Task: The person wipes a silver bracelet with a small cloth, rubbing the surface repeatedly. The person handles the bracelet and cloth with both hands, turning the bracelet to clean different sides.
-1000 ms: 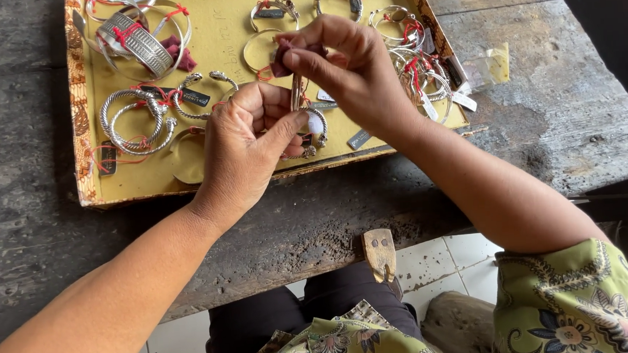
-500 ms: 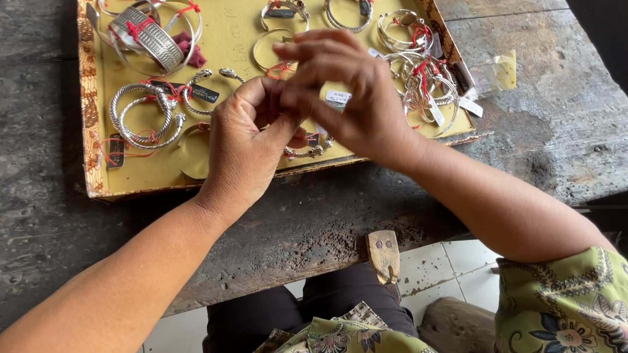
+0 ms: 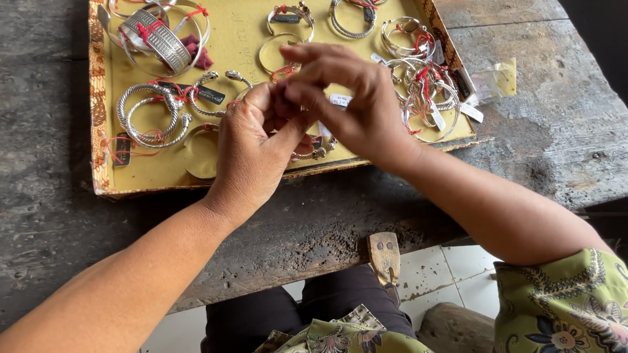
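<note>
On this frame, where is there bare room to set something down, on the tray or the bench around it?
Free patches: the dark bench left of the tray, and the bench right of the tray past a scrap of tape. In the tray, only the yellow strip along the lower left edge below the coiled bangles. The right side is crowded with tagged bangles; both hands cover the middle.

since a second ago both hands, left hand (image 3: 253, 154) and right hand (image 3: 353, 104), have closed together, hiding the small piece.
</note>
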